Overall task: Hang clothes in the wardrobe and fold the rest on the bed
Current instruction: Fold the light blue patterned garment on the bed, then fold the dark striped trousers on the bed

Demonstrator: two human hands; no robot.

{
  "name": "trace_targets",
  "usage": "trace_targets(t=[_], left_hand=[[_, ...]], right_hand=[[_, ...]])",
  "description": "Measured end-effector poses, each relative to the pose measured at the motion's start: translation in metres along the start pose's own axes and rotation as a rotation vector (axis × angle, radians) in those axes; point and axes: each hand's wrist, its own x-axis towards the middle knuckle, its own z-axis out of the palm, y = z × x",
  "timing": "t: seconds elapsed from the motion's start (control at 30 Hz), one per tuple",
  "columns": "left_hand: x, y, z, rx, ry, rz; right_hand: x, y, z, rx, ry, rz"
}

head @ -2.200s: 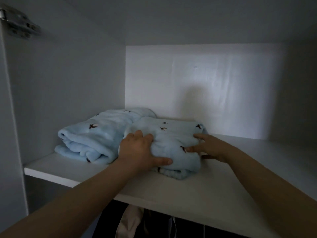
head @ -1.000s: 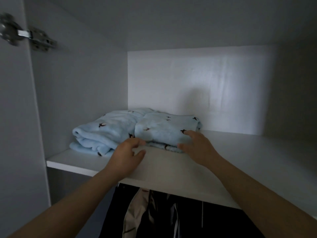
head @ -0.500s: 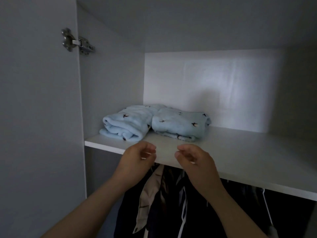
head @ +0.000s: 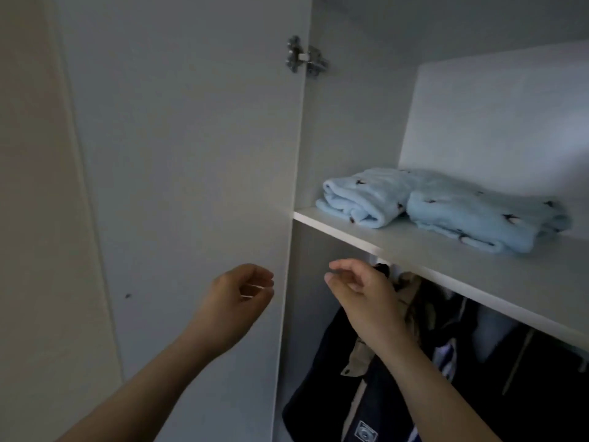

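**Below the shelf edge: both hands empty, fleece up on shelf**

Below the shelf front, left hand [head: 237, 301] and right hand [head: 366, 301] are loosely curled, fingers [head: 341, 267] relaxed, gripping nothing. Folded fleece lies above and right of the fingers, well apart from both hands, on the white shelf [head: 478, 275]: left bundle [head: 360, 196] and right bundle [head: 478, 215], touching side by side. Pale blue plush with small dark bird-like marks. Dark hanging clothes [head: 350, 393] are behind the right hand. Open door [head: 191, 154] is behind the left hand, hinge [head: 306, 58] above.
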Motion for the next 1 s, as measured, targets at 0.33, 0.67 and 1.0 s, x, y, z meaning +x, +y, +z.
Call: trace_targets(t=[0.33, 0.67, 1.0], left_hand=[[-0.133, -0.065, -0.205, 0.162, 0.371, -0.218], [-0.344, -0.112, -0.427, 0.253, 0.678, -0.487], [-0.479, -0.158, -0.567, 0.395, 0.98, -0.678]], right_hand=[[-0.086, -0.111, 0.2, 0.175, -0.434, -0.171], [-0.263, -0.258, 0.415, 0.357, -0.829, -0.241], [-0.398, -0.359, 0.581, 0.474, -1.143, -0.332]])
